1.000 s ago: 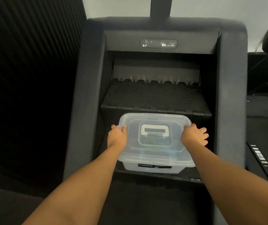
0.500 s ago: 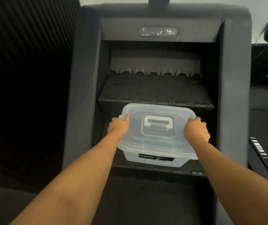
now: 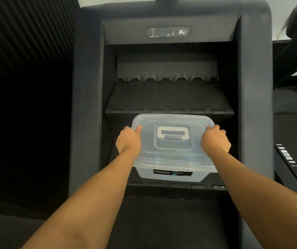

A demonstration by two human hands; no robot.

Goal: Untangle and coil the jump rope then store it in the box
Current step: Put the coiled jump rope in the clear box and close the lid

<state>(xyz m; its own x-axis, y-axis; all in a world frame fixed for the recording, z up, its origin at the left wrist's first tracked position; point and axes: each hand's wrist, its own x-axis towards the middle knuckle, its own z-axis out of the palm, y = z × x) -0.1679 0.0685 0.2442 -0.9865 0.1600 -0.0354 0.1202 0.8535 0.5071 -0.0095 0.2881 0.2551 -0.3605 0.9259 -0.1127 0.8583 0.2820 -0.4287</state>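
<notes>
A clear plastic box [image 3: 172,159] with a lid and a white carry handle [image 3: 173,133] rests on a step of a black stair-climber machine. My left hand [image 3: 128,141] grips the lid's left edge, thumb on top. On the opposite side, my right hand [image 3: 215,141] holds the right edge. A black label reading "Megabox" is on the box's front wall. The jump rope is not distinguishable through the cloudy plastic.
The stair machine's grey side walls [image 3: 86,105] flank the box closely on both sides. A ribbed upper step [image 3: 169,97] lies just behind the box. Another dark machine [image 3: 295,141] stands to the right. A dark slatted wall is at the left.
Both hands closed more firmly on the lid's edges, the right fingers curling in. The view has drifted slightly; the box stays on the step.
</notes>
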